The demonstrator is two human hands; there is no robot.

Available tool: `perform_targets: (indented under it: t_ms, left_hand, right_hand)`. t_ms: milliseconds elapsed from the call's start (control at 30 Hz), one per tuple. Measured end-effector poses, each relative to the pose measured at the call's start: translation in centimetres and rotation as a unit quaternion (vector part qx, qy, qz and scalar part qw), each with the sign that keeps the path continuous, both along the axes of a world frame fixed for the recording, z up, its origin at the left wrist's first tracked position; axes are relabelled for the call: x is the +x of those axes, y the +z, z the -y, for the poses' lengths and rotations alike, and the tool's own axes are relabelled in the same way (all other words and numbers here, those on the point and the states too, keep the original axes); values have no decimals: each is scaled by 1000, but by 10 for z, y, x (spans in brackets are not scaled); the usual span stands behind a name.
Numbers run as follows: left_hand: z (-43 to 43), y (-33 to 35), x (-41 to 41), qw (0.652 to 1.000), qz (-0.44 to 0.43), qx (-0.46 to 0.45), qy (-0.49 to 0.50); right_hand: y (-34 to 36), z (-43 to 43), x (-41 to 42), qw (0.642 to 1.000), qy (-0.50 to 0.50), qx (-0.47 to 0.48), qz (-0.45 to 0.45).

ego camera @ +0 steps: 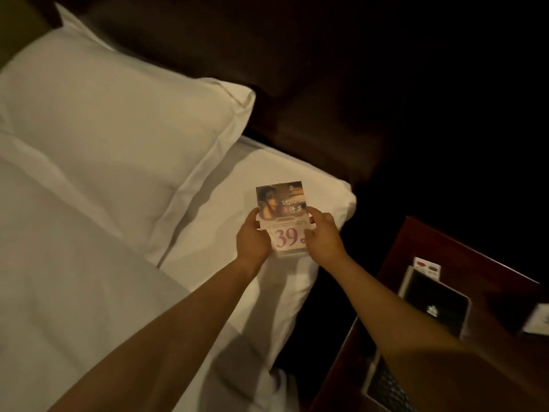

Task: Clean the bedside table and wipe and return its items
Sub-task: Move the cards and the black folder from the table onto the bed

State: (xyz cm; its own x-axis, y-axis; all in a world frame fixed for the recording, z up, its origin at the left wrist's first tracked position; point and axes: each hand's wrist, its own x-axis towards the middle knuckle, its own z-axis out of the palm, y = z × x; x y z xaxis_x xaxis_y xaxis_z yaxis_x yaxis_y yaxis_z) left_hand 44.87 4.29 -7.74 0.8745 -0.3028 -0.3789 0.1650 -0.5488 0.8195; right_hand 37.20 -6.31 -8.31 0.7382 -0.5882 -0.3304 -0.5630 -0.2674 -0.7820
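Both hands, left hand [252, 239] and right hand [323, 237], pinch a glossy rectangular card [282, 215] above the white sheet [208, 233]; probably laminated.

Dim, warm light; soft blur

1. In front of me is the bed [89, 292], covered in white bedding that runs off the left and bottom edges of my view.
2. A white pillow [118, 138] lies on it at the head end, against the dark headboard [312, 114].
3. The bed's near corner, just left of the bedside table, has a bare white sheet.
4. To my right stands the dark wooden bedside table [445, 257].
5. On its top lie a dark flat holder [436, 304] with a pale rim, a small white card [427, 267] poking out behind it, and another pale card [539, 319] at the right edge, blurred.
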Motion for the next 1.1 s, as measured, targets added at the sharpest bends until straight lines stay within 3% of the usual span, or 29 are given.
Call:
perform_targets:
  t_ms: [333, 533, 667, 800, 967, 1100]
  left_hand:
    - [-68, -36, 36, 990, 42, 131, -34]
    - [-74, -42, 29, 983, 88, 150, -64]
    - [-56, -31, 9, 957, 203, 175, -112]
    - [-18, -15, -30, 940, 248, 145, -183]
    - [30, -6, -100, 940, 197, 77, -268]
    - [56, -6, -152, 918, 144, 89, -359]
  right_hand:
    - [-32, -73, 38, 993, 73, 93, -11]
    - [-40, -78, 25, 993, 87, 75, -16]
    - [-32, -61, 5, 996, 83, 6, -39]
    - [-15, -31, -34, 990, 48, -125, -46]
    - [2, 17, -111, 952, -14, -286, -108]
    - [3, 46, -184, 931, -97, -309, -168]
